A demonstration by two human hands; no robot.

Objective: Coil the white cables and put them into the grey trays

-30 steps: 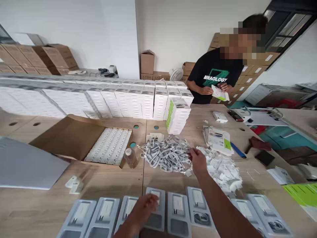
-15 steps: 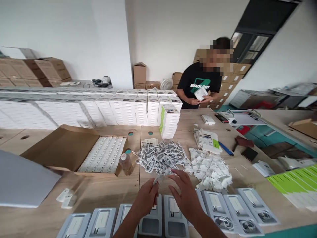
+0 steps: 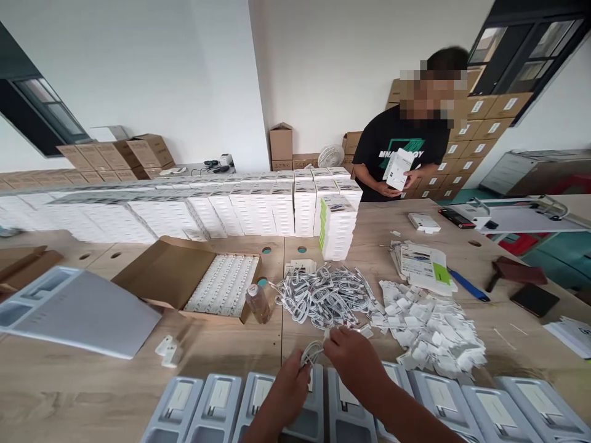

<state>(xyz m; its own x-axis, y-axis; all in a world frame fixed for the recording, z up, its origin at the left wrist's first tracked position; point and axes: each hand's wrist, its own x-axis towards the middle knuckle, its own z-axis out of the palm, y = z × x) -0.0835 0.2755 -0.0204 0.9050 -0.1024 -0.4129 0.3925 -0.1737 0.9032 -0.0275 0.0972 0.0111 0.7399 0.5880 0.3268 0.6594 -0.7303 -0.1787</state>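
Observation:
A coiled white cable (image 3: 313,352) is held in my left hand (image 3: 290,386), its loops standing up past the fingers. My right hand (image 3: 349,352) is closed at the coil's right side, fingers pinched on the cable, with a small white piece showing at the fingertips. Just beyond lies a heap of white-grey cables (image 3: 323,294). To its right spreads a pile of small white folded pieces (image 3: 434,326). Below my hands runs a row of grey trays (image 3: 217,403), with flat white plug chargers (image 3: 220,394) in their upper compartments.
An open carton (image 3: 161,271) of white parts and a bottle (image 3: 257,303) stand left of the cables. Stacked white boxes (image 3: 258,209) line the table behind. Grey trays (image 3: 92,314) are stacked at left. A co-worker (image 3: 401,147) across the table holds a white box (image 3: 399,169).
My right hand has gone from spread fingers to a pinch at the cable. The coil now shows clearly in my left hand. The view has swung left; the co-worker's box has turned.

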